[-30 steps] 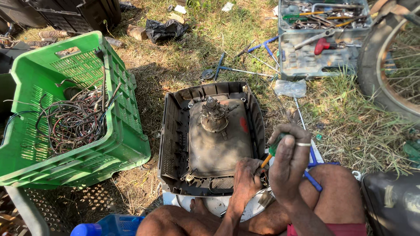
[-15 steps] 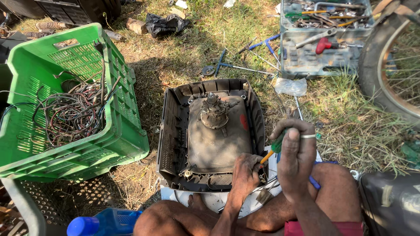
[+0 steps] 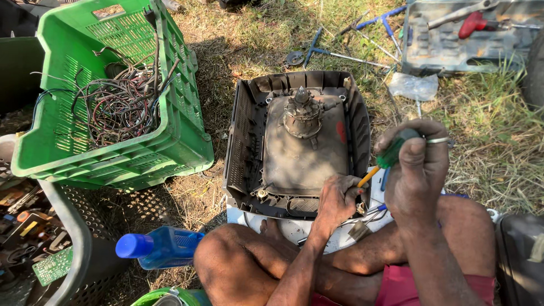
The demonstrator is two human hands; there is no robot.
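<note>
Monitor shell [image 3: 243,136]: green crate [image 3: 187,113] stands just beside its left edge, narrow grass strip between. Tool tray [image 3: 442,51] and plastic bag [image 3: 412,86] crowd upper right. Grass right of shell is open.

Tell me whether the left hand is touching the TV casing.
Touching. The head view shows the left hand pressed onto the near rim of the dark TV casing, fingers curled over its edge, while the right hand holds a green-handled screwdriver.
</note>
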